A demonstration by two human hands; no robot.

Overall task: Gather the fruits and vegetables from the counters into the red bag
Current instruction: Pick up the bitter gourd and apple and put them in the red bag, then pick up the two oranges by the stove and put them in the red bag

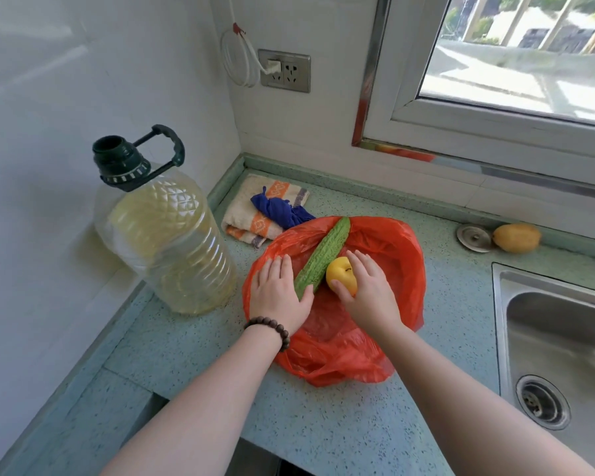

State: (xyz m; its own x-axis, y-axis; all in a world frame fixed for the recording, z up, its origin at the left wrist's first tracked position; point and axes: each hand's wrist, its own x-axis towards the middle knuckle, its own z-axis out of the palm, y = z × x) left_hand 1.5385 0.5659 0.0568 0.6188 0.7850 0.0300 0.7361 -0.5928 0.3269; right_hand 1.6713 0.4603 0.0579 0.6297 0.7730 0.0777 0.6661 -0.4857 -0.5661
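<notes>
- One crumpled red plastic bag (pixel 385 249) lay spread on the speckled pale-green bench (pixel 323 427), and it serves as the landmark here.
- One long, bumpy green bitter gourd (pixel 325 254) lay slantwise across the bag, its far tip at the bag's back rim.
- The left hand (pixel 279 297), one dark beaded bracelet (pixel 270 329) on its wrist, rested flat with fingers spread on the bag's left side, thumb touching the gourd's near end.
- The right hand (pixel 364 293) was curled around one round yellow fruit (pixel 340 274) on the bag, just right of the gourd.
- One more yellowish oval fruit (pixel 517 238) sat well to the right of the bag against the back edge, beside one round metal sink plug (pixel 474 238).
- Left of the bag stood one large clear plastic jug of pale yellow oil (pixel 165 242) with a dark green cap; no label could be read.
- Behind the bag lay one folded orange-patterned towel (pixel 255 214) with one blue cloth (pixel 279 211) on it.
- A steel sink (pixel 560 338) bounded the bench right of the bag; open bench lay in front of the bag.
</notes>
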